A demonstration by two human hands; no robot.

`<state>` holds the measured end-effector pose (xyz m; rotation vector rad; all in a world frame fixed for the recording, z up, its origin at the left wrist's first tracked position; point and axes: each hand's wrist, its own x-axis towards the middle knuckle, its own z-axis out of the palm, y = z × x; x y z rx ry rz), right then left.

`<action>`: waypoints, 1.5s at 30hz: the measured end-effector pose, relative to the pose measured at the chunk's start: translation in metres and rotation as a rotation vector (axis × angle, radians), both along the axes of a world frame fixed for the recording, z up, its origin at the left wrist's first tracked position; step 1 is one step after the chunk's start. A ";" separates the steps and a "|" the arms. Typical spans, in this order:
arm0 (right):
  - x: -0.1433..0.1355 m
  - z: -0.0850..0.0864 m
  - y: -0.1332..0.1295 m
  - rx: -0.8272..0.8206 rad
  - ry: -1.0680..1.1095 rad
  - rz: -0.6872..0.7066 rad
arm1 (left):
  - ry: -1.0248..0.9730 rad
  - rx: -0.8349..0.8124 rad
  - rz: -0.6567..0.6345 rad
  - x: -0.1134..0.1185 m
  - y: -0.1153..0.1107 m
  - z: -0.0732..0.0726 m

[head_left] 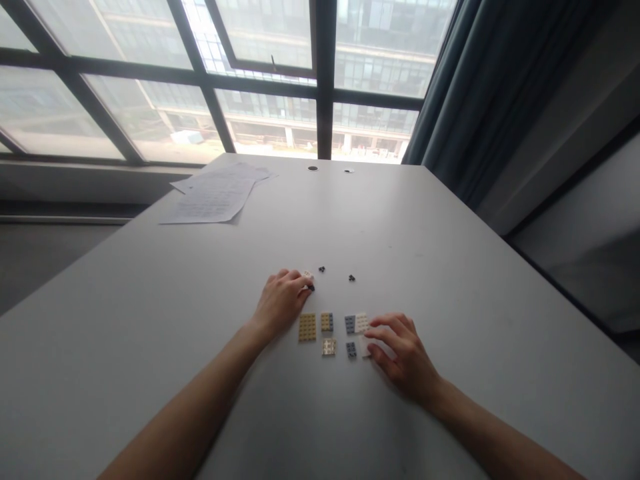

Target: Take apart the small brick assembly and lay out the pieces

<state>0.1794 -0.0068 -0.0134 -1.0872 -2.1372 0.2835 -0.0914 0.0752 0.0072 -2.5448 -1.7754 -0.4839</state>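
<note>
Small toy building plates lie on the white table. My left hand [281, 300] is closed at the fingertips around a small dark piece [311, 288]; a white studded piece [308, 274] shows just beyond its fingers. Below it are a tan plate [307, 327], a tan-and-blue plate [327, 322] and a pale cream plate [329, 347]. My right hand [404, 348] has its fingers apart, fingertips at the edges of a white studded plate [361, 323] and a smooth white piece [365, 346]. Left of these sit a grey-blue plate [349, 325] and a smaller grey one [351, 350].
Two small black pieces [351, 278] lie farther out on the table [450, 293]. Printed papers [213, 193] rest at the far left. Two round cable holes [313, 169] are near the back edge. Beyond stand windows, with a dark curtain [480, 87] at right.
</note>
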 end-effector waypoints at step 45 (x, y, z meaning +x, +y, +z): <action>-0.031 0.013 0.113 -0.184 -0.261 -0.112 | -0.403 0.341 -0.313 0.015 -0.093 -0.009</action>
